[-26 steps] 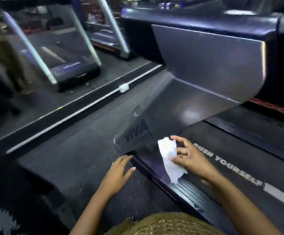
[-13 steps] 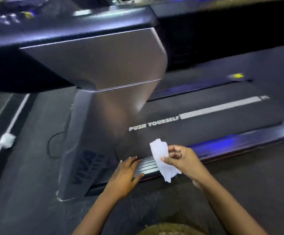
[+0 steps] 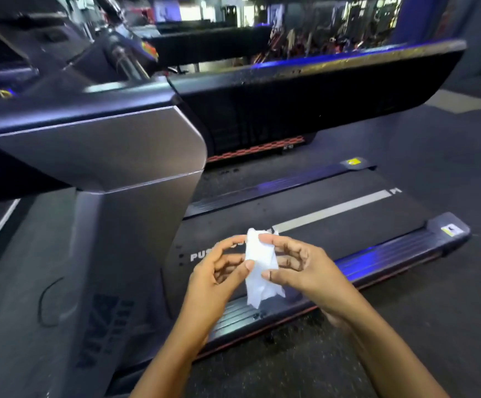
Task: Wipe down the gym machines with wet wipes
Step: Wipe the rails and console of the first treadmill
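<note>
A crumpled white wet wipe [image 3: 260, 268] hangs between my two hands above the treadmill's near side rail [image 3: 377, 257]. My left hand [image 3: 219, 271] pinches its left edge with thumb and curled fingers. My right hand [image 3: 299, 268] pinches the right edge the same way. The treadmill's grey upright column [image 3: 124, 196] stands to the left, and its black belt [image 3: 334, 225] with a white stripe and "PUSH" lettering lies behind the wipe.
A second treadmill's dark console and frame [image 3: 305, 93] spans the back. Dark rubber floor [image 3: 434, 326] runs along the near and right side. A black cable [image 3: 45, 305] loops on the floor at left. Gym equipment fills the far background.
My left hand lifted off the side rail and took hold of the wipe beside my right hand. The view swung right and rose along the treadmill.
</note>
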`<act>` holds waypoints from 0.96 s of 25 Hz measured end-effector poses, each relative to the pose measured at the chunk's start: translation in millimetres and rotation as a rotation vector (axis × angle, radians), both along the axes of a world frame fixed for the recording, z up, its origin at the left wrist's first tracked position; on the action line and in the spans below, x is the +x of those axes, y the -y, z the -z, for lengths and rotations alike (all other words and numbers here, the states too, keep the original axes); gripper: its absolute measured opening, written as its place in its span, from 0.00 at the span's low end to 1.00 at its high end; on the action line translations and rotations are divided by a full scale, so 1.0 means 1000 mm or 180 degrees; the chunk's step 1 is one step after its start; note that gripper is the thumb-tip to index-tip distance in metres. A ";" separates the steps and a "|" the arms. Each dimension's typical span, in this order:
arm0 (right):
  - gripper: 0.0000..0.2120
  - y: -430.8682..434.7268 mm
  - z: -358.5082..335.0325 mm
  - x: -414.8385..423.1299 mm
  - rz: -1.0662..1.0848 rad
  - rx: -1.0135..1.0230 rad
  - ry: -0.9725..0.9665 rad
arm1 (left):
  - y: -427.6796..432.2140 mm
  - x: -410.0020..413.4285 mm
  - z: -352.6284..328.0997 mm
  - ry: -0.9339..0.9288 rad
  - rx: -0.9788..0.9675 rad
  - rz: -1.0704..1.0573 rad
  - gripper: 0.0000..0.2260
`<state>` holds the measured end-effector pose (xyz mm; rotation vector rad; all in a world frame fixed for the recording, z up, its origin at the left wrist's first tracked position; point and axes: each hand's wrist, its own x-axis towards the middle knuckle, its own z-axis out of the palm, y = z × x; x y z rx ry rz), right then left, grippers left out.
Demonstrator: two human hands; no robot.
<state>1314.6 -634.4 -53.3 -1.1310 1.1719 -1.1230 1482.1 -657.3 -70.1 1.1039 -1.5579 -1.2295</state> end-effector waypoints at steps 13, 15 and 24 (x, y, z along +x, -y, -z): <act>0.07 -0.005 -0.036 -0.020 0.0393 -0.1204 -0.1275 | -0.002 -0.015 -0.038 0.1178 -0.2097 -0.0776 0.09; 0.03 -0.003 -0.035 -0.020 0.0451 -0.1257 -0.1048 | -0.003 -0.017 -0.044 0.0905 -0.1958 -0.0812 0.07; 0.04 0.023 -0.056 -0.013 0.0734 -0.1302 0.0086 | 0.051 0.044 -0.133 0.2582 -0.3669 -0.0855 0.24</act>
